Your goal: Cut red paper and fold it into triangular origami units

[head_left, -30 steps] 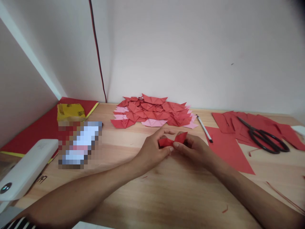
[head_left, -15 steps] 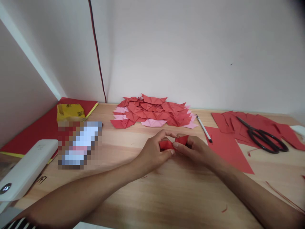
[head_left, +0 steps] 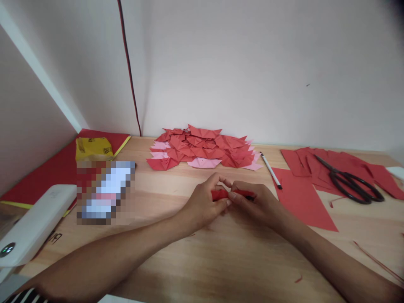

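A small folded piece of red paper (head_left: 219,195) is held between my two hands, above the middle of the wooden table. My left hand (head_left: 206,202) pinches its left part, thumb below and index finger arched over. On the other side, my right hand (head_left: 252,198) grips the right part, its thumb pressed on the paper and the fingers curled over it. The fingers hide much of the paper, so its full shape does not show. Behind my hands, near the wall, lies a heap of folded red and pink paper pieces (head_left: 203,152).
Black-handled scissors (head_left: 355,185) rest on red paper sheets (head_left: 304,202) at the right. A white pen (head_left: 270,170) lies beside them. To the left are a blurred phone (head_left: 107,191), a white power bank (head_left: 38,223) and a yellow packet (head_left: 94,148) on red sheets.
The fingers of my right hand have curled down over the red paper's raised right part, which now shows less. My left hand keeps its hold in nearly the same place.
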`<move>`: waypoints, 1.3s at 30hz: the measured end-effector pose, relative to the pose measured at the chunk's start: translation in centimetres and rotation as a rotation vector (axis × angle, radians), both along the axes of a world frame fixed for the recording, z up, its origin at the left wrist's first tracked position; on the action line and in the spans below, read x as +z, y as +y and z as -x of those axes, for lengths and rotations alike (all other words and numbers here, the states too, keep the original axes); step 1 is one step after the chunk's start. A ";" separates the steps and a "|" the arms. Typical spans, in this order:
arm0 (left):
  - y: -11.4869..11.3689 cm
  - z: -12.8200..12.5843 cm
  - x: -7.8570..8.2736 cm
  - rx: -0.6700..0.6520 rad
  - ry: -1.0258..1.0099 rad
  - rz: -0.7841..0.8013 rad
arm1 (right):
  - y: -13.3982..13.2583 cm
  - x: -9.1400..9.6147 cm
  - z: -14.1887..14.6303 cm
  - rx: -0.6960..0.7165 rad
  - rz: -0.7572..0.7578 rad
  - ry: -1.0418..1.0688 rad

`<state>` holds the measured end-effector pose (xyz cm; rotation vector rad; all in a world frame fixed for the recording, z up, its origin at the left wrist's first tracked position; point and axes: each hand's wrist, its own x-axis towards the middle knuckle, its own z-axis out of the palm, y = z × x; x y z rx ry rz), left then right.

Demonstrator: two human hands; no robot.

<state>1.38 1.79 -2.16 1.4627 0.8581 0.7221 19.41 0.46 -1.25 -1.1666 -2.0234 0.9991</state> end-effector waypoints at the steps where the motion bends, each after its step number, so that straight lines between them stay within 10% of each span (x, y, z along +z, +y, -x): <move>1: 0.0 0.0 0.0 0.004 0.000 0.007 | -0.1 0.1 0.0 -0.013 -0.005 -0.012; 39: 0.1 -0.5 0.2 0.081 -0.219 0.048 | 0.4 -0.8 0.5 -0.175 0.118 0.128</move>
